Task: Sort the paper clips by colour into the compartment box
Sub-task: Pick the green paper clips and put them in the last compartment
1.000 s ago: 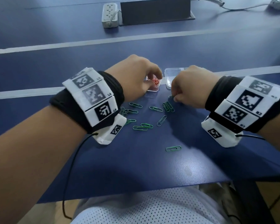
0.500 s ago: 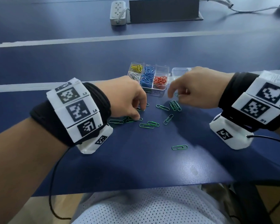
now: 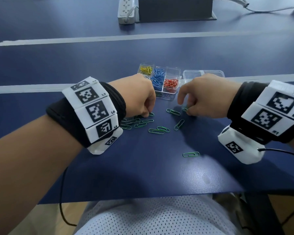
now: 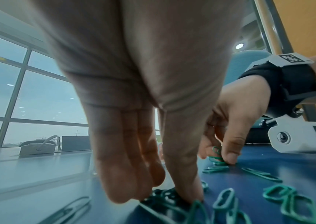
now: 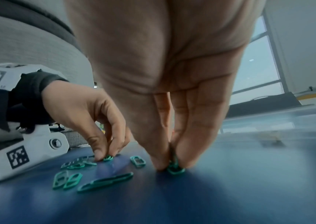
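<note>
The clear compartment box (image 3: 173, 72) stands mid-table with yellow (image 3: 146, 69), blue (image 3: 157, 78) and red clips (image 3: 171, 83) in separate cells. Green paper clips (image 3: 159, 130) lie scattered in front of it. My left hand (image 3: 147, 114) reaches down into the left cluster, and its thumb and fingers pinch a green clip (image 5: 108, 157). In its own wrist view the left hand (image 4: 162, 195) covers part of that cluster. My right hand (image 5: 172, 164) pinches a small bunch of green clips (image 5: 175, 168) against the table. From the head view this right hand (image 3: 185, 110) is just right of the box.
The box's clear lid (image 3: 209, 74) lies to its right, behind my right hand. One green clip (image 3: 191, 154) lies alone nearer the table's front edge. A power strip (image 3: 126, 10) and a dark block (image 3: 175, 7) sit far back.
My left hand came back from the red cell of the box and dropped onto the green clips. My right hand stayed by the clips near the lid and now pinches them.
</note>
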